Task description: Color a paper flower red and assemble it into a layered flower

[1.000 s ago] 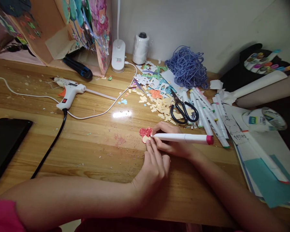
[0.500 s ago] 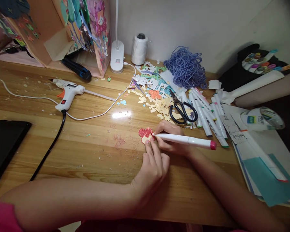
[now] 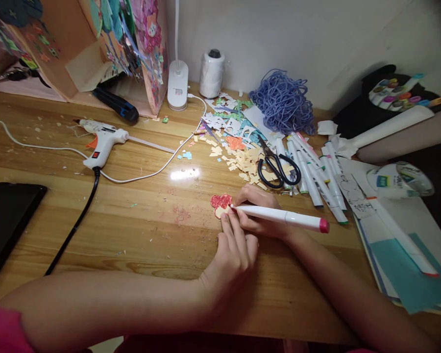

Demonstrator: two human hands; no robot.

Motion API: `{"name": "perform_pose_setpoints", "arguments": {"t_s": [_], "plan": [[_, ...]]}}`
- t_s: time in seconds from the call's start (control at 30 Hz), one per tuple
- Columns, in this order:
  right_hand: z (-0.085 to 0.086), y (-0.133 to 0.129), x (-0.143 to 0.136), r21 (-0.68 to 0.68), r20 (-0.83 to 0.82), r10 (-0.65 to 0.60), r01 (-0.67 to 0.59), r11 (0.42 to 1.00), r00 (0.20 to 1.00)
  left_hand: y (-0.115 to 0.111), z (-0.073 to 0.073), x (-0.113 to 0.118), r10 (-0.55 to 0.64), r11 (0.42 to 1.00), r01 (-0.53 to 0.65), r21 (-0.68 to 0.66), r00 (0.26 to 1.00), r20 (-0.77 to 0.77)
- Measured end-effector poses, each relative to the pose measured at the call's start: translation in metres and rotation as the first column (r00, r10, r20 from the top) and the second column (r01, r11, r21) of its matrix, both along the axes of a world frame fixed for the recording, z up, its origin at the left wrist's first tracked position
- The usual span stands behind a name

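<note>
On the wood-grained tabletop (image 3: 132,220): small red-and-cream lobed cutout (image 3: 221,200), lying flat | left hand (image 3: 233,255): fingertips pressed on its near edge | right hand (image 3: 259,211): fingers closed round a white, pink-ended marker (image 3: 286,216), tip at the cutout | black-handled metal scissors (image 3: 267,152): beyond the right hand, beside loose white markers (image 3: 309,177)

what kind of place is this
Probably a home craft desk: a glue gun and scissors lie on the wooden top, with a pile of cut paper scraps nearby.

Pale wall (image 3: 334,44), wooden tabletop (image 3: 113,211), light glare
</note>
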State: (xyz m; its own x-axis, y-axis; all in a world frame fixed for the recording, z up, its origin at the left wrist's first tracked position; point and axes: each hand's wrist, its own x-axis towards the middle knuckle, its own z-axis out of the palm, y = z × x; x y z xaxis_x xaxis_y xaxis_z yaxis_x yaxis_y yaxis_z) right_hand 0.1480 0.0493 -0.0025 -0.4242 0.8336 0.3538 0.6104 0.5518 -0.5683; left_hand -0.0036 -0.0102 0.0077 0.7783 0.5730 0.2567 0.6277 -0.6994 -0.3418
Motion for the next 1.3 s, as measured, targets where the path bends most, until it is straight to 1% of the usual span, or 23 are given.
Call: {"name": "perform_pose_setpoints", "arguments": {"t_s": [0.1,0.23,0.37,0.47,0.6,0.7,0.83,0.97,1.3], "plan": [[-0.0011,-0.0001,-0.001,0.021,0.008,-0.031,0.031,0.999,0.999,0.0003,0.0,-0.0003,-0.004,1.0,0.004,0.006,1.0,0.001],[-0.0002,0.0001,-0.0019,-0.002,0.006,-0.007,0.007,1.0,1.0,-0.0001,0.0012,-0.0005,-0.003,1.0,0.003,-0.004,1.0,-0.001],[0.0013,0.0003,-0.0011,0.007,0.008,-0.038,0.037,0.999,0.999,-0.0001,0.002,-0.0001,-0.002,1.0,0.002,-0.016,1.0,0.005],[0.0008,-0.0002,-0.0005,-0.012,0.007,-0.008,0.008,1.0,1.0,0.0002,0.0021,0.0001,-0.001,0.999,0.001,-0.034,1.0,0.015],[-0.001,-0.0007,0.0003,0.009,0.004,-0.036,0.036,0.999,0.999,-0.0004,0.0018,-0.0002,-0.005,1.0,0.006,-0.024,0.999,0.032],[-0.0018,-0.0007,0.0008,-0.005,0.004,-0.012,0.012,1.0,1.0,-0.0009,0.0017,-0.0004,0.005,1.0,-0.004,-0.027,1.0,0.03],[-0.0018,-0.0007,0.0009,0.008,-0.002,-0.031,0.031,0.999,1.0,-0.0007,0.0017,-0.0005,0.0,0.999,0.001,-0.035,1.0,0.031],[-0.0006,-0.0008,0.0004,-0.015,-0.006,0.011,-0.011,1.0,1.0,-0.0006,0.0013,-0.0001,0.01,0.999,-0.008,-0.033,0.999,0.046],[0.0018,-0.0001,0.0004,-0.021,-0.006,0.019,-0.019,1.0,1.0,-0.0002,0.0011,0.0002,0.01,1.0,-0.009,-0.025,0.999,0.048]]}}
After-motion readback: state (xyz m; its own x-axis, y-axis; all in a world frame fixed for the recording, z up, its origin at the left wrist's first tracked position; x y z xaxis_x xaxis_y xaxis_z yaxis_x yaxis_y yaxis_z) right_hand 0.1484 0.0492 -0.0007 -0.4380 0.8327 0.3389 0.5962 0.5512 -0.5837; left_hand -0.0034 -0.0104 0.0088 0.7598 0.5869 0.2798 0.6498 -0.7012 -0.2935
